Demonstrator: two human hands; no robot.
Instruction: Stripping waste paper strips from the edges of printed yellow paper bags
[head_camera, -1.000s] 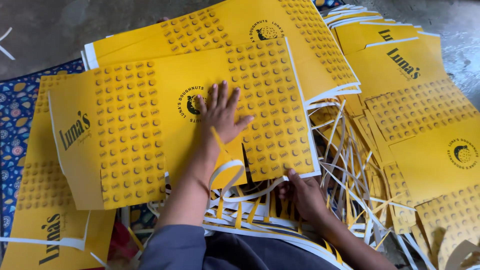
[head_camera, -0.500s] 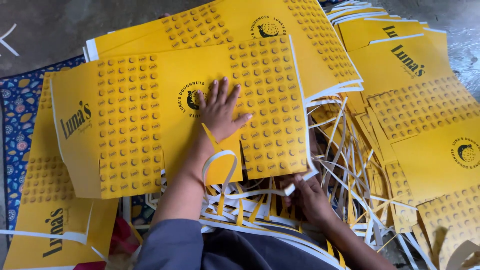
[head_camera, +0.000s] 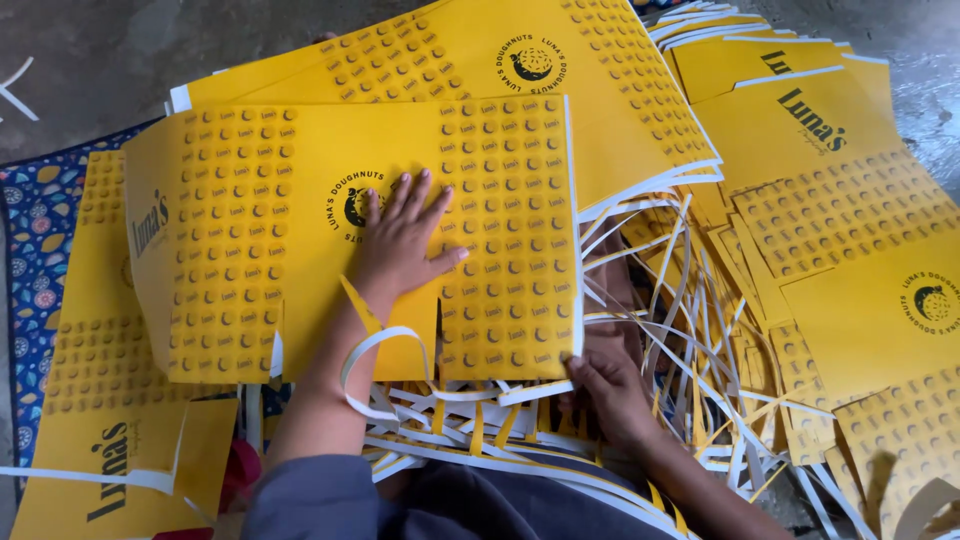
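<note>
Head view: a grey concrete floor (head_camera: 90, 60) is covered with printed yellow cardboard sheets, die-cut box blanks patterned with rows of small round motifs and dark logos. A blue patterned mat (head_camera: 30, 260) shows at the left edge beneath them. More yellow blanks (head_camera: 830, 230) fan out in a loose stack to the right, and another large sheet (head_camera: 560, 60) lies at the top, partly under the one being handled. A tangle of white and yellow offcut strips (head_camera: 660, 300) fills the middle, spilling toward the person's lap.

The left hand (head_camera: 402, 240) reaches forward from a grey sleeve (head_camera: 320, 500), forearm bare, and lies palm-down on the topmost yellow sheet (head_camera: 250, 250), just right of its round dark logo. Its grip is wide open: fingers spread and flat, pressing on the card rather than closing round it.

The right hand (head_camera: 605, 385) sits lower and nearer the body, at the sheet's bottom right corner. Its fingers curl at the white-edged corner, pinching it in a narrow grip, with the loose strips touching the hand on both sides.

The sheet lies flat, tilted slightly, across the middle of the pile, overlapping the blanks on the left and the strips below.
</note>
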